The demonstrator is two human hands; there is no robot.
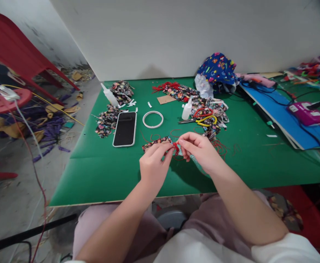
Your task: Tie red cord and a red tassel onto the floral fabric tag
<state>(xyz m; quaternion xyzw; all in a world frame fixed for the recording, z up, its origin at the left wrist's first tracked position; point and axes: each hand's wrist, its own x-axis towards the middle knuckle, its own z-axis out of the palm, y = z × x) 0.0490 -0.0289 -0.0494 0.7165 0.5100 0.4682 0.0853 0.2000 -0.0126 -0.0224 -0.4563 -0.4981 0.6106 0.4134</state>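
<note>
Red thread (176, 147) sits pinched between both hands just above the green surface (94, 171). Left hand (153, 165) fingers clamp together on the end of a floral fabric strip (156, 142), whose long axis runs leftward and away. Right hand (200, 149) fingers close on the thread from the opposite side, equally near, beside the phone (125, 128).

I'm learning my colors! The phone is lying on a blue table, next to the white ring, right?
Not quite. The phone does lie beside the white ring, but the table under them is green, not blue, as the head view shows.
</note>
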